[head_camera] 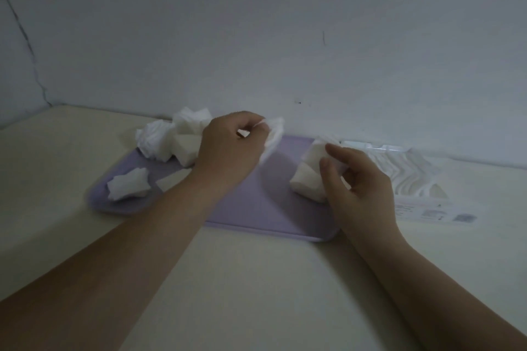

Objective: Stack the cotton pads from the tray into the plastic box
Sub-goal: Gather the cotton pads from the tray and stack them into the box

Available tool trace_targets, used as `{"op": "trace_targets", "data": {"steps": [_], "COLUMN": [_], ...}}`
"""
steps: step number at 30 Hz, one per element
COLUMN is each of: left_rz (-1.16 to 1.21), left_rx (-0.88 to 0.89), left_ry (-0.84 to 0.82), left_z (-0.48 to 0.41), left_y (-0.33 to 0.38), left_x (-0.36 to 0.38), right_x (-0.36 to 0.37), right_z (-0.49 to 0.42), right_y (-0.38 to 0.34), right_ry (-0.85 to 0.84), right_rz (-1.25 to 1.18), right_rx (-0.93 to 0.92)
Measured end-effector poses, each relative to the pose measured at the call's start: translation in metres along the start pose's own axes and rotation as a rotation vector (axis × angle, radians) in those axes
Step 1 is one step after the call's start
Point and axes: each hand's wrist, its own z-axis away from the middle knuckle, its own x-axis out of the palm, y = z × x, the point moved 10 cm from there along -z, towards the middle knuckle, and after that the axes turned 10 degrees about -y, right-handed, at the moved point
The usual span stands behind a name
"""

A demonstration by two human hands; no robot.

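Your square cotton pads are white, the flat plastic tray lilac, the tabletop plain cream; your clear plastic box shows wavy white layers.

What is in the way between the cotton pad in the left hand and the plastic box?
The right hand and the pile of cotton pads it grips at the right end of the tray sit between the cotton pad pinched by the left hand and the plastic box. Nothing else visible blocks the way.
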Motion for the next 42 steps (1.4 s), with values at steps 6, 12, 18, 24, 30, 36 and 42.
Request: {"op": "trace_targets", "data": {"steps": [6, 12, 18, 24, 30, 36, 42], "left_rz": [0.239, 0.514, 0.706, 0.404, 0.534, 0.481, 0.433], "left_rx": [-0.158, -0.189, -0.264, -0.127, -0.082, -0.067, -0.075], "left_ry": [-0.129, -0.227, -0.629, -0.508, -0.472, -0.459, -0.375], "left_z": [0.006, 0.007, 0.033, 0.029, 0.024, 0.026, 0.025], "left_y": [-0.016, -0.017, 0.005, 0.003, 0.001, -0.003, -0.005], "left_x": [0.016, 0.031, 0.075, 0.072, 0.066, 0.067, 0.060], "right_x": [0.002, 0.001, -0.001, 0.017, 0.017, 0.024, 0.024], "right_z": [0.003, 0.002, 0.001, 0.000, -0.002, 0.000, 0.001], "right_y": [-0.002, 0.002, 0.009, 0.008, 0.016, 0.008, 0.006], "right_ry": [-0.012, -0.007, -0.011, -0.138, -0.134, -0.195, -0.228], "right_rz": [-0.049, -0.096, -0.228, -0.604, -0.529, -0.610, -0.592], "right_rx": [0.019, 0.051, 0.104, 0.155, 0.181, 0.182, 0.159]}}
